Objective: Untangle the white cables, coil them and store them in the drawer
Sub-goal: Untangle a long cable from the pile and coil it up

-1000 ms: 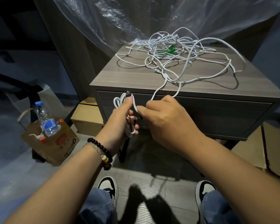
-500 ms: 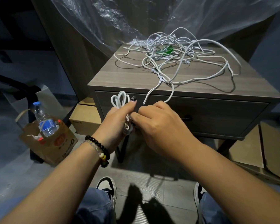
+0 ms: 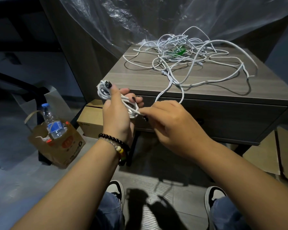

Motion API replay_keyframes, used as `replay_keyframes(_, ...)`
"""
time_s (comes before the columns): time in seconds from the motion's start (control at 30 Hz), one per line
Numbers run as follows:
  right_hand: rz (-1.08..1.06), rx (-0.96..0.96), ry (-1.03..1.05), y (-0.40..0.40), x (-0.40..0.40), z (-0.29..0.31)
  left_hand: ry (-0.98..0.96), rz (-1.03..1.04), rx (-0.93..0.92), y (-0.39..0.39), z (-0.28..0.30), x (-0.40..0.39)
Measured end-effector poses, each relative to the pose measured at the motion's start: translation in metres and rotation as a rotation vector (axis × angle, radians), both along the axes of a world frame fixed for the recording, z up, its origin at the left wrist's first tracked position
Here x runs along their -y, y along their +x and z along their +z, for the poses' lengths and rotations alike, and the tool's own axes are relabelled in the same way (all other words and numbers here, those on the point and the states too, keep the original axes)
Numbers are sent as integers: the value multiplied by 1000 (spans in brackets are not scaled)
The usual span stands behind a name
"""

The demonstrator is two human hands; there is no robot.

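A tangle of white cables (image 3: 186,53) lies on top of the grey nightstand (image 3: 140,77), with something green (image 3: 179,52) buried in it. In front of the nightstand's left corner my left hand (image 3: 116,113) grips a small coil of white cable (image 3: 103,92), thumb across the loops. My right hand (image 3: 170,123) pinches the same cable (image 3: 170,90) just right of the coil. From there the cable runs up over the edge into the tangle. The drawer (image 3: 239,120) below the top is closed.
A brown paper bag (image 3: 63,146) with a water bottle (image 3: 51,122) stands on the floor at the left. Cardboard boxes (image 3: 91,120) sit under and beside the nightstand. Clear plastic sheeting (image 3: 140,19) hangs behind it. My shoes (image 3: 116,190) are on the floor below.
My left hand has turned and lifted the coil higher and to the left. My right hand has slid a little away from it along the cable. The view has shifted left.
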State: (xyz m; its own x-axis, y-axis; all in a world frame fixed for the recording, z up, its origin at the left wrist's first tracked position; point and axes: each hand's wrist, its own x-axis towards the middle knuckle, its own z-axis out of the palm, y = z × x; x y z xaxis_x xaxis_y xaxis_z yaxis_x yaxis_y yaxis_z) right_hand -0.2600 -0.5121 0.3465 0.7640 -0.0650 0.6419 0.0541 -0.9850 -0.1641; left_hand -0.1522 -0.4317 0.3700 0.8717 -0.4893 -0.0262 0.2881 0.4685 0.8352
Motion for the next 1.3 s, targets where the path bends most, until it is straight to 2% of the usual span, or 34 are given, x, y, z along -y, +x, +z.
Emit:
replay_keyframes(0.13, 16, 54, 80, -3, 9, 9, -195, -24, -121, 3, 23, 0)
replay_keyframes(0.2, 19, 91, 141, -6, 16, 12, -213, -77, -147, 4, 30, 1)
replay_keyframes(0.33, 28, 98, 153, -8, 25, 6, -131, -255, -110, -4, 33, 7)
replay_keyframes(0.5, -30, 22, -16, -13, 34, 0, -98, -443, -194, -12, 33, 8)
replay_keyframes(0.63, -154, 112, -128, -26, 61, 8, 99, -667, -119, -14, 28, 0)
replay_keyframes(0.7, -208, 165, -122, -32, 73, 14, 173, -735, -83, -16, 23, -6)
replay_keyframes(0.83, -237, 199, -50, -38, 82, 14, 153, -836, -109, -15, 16, -20)
replay_keyframes(0.97, -280, 178, 53, -33, 83, 7, 126, -814, -118, -14, 13, -27)
replay_keyframes(1.13, -226, 118, 146, -25, 79, -2, -27, -645, -190, -16, 14, -23)
replay_keyframes(1.3, -243, 152, 219, -21, 77, 0, -140, -686, -236, -12, 21, -19)
